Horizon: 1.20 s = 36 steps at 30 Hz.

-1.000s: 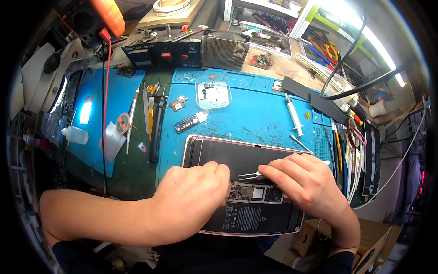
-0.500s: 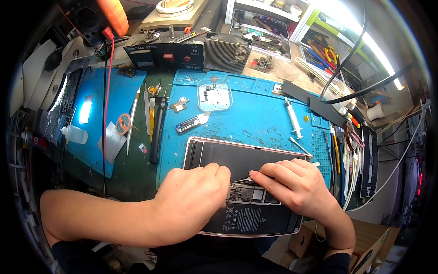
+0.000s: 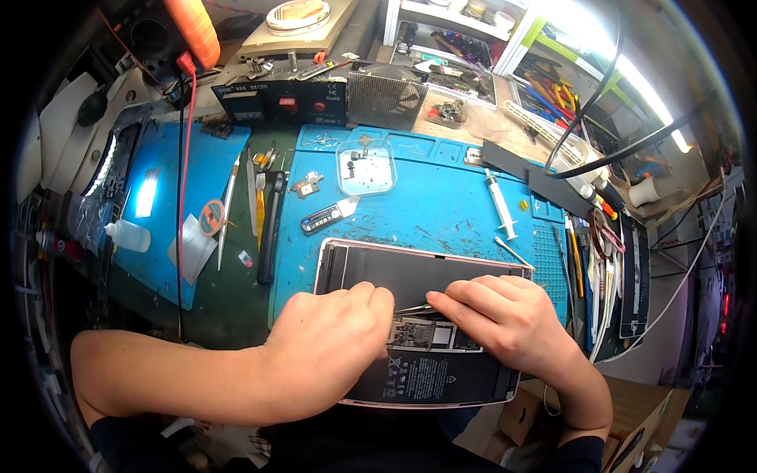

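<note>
An opened tablet lies near me with its black battery panels and a strip of circuit board bare. My right hand rests over its right half, pinching slim metal tweezers that point left above the board. On the left half, my left hand is closed with its knuckles up, close to the tweezers' tips. Whatever its fingers hold is hidden behind the hand.
Under the tablet spreads a blue work mat. Beyond it sit a clear tray of small parts, a blade tool and a syringe. Several hand tools line the right side; a black-handled tool lies left.
The view has shifted slightly. Both hands keep nearly the same place over the tablet, and the tweezers show a little more clearly between them.
</note>
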Available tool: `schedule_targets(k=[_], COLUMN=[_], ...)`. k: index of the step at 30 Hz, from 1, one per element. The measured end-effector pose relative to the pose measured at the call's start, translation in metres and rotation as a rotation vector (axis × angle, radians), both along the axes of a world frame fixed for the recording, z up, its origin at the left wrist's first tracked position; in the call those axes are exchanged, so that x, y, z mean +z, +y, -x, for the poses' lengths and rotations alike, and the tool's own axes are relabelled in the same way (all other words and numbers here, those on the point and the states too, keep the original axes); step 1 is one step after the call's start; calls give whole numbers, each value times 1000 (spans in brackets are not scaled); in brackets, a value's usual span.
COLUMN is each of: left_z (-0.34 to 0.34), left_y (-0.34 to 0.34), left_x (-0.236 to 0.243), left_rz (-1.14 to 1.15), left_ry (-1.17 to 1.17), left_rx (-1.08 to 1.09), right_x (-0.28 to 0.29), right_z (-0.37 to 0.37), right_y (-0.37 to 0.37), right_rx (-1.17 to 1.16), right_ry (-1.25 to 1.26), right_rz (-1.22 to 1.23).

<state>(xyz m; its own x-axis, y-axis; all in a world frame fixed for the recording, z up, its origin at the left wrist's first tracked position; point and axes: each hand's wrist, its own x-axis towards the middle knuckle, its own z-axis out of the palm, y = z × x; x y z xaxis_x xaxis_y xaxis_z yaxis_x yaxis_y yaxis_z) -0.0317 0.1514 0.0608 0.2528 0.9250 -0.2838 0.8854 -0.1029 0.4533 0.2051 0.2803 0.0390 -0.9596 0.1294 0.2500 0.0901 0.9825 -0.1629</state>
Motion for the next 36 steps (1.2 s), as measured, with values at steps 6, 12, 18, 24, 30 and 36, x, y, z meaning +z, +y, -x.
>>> schedule_targets(k=[6,12,18,24,30,36], left_z=[1,0,0,-1,-1,8], left_y=[-1,-9,-11,-12,-12,-34], left_x=[-3,-3,-5,-8,-5,-9], left_rz=[-19,-97,-120,-144,-108,-387], left_ry=[-4,13,29,24,25,-64], left_rx=[3,2,-25,-12,-18,-153], right_x=[-1,1,-1,-2,0,6], right_z=[1,1,1,0,-1,-8], right_y=[0,-1,-1,-2,-2,-4], right_rx=[-4,-17,-27,-41,-41,-88], right_ry=[3,-9,-1,2,3,-3], right_rz=[17,25,25,41,53,111])
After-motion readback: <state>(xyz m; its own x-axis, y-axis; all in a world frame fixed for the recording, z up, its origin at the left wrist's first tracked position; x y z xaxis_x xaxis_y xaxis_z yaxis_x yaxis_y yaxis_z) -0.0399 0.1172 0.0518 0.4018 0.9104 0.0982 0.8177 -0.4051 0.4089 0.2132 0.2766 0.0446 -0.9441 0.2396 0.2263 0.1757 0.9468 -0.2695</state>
